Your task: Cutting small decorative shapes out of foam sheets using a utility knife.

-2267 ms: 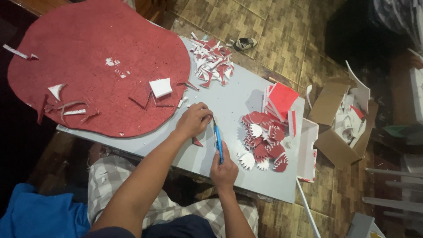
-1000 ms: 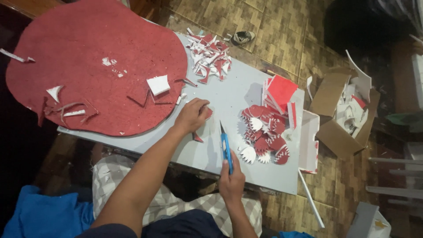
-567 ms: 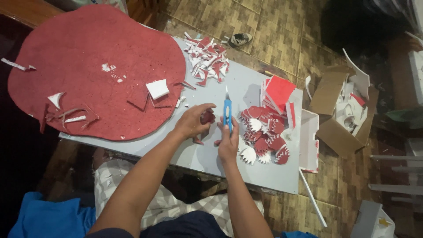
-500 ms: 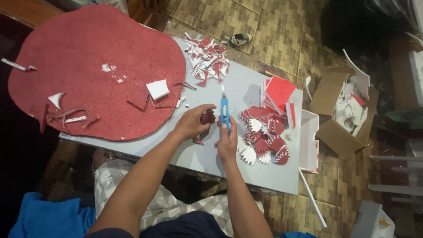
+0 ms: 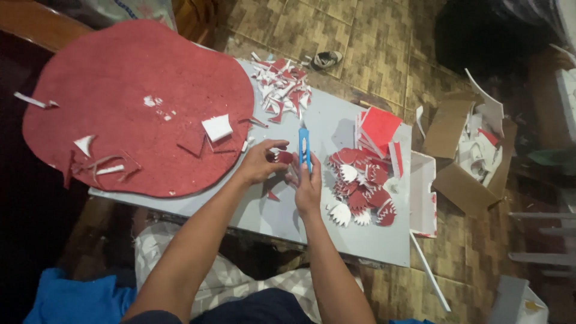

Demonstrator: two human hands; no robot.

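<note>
My left hand point(image 5: 259, 162) pinches a small red foam piece point(image 5: 284, 157) just above the grey board point(image 5: 270, 210). My right hand point(image 5: 307, 185) grips a blue utility knife point(image 5: 304, 146) upright, with the blade pointing away from me, right beside that piece. The two hands are almost touching near the middle of the board. A small red scrap point(image 5: 273, 195) lies on the board under my left wrist.
A large red foam sheet point(image 5: 132, 102) with white offcuts covers the board's left side. A heap of cut red-and-white toothed shapes point(image 5: 360, 192) and a stack of red squares point(image 5: 378, 129) lie right of my hands. Scraps point(image 5: 282, 90) lie at the far edge. An open cardboard box point(image 5: 468, 156) stands on the tiled floor.
My right hand swung the knife from lying flat near the front edge up to my left hand. My left hand lifted the small red piece off the board.
</note>
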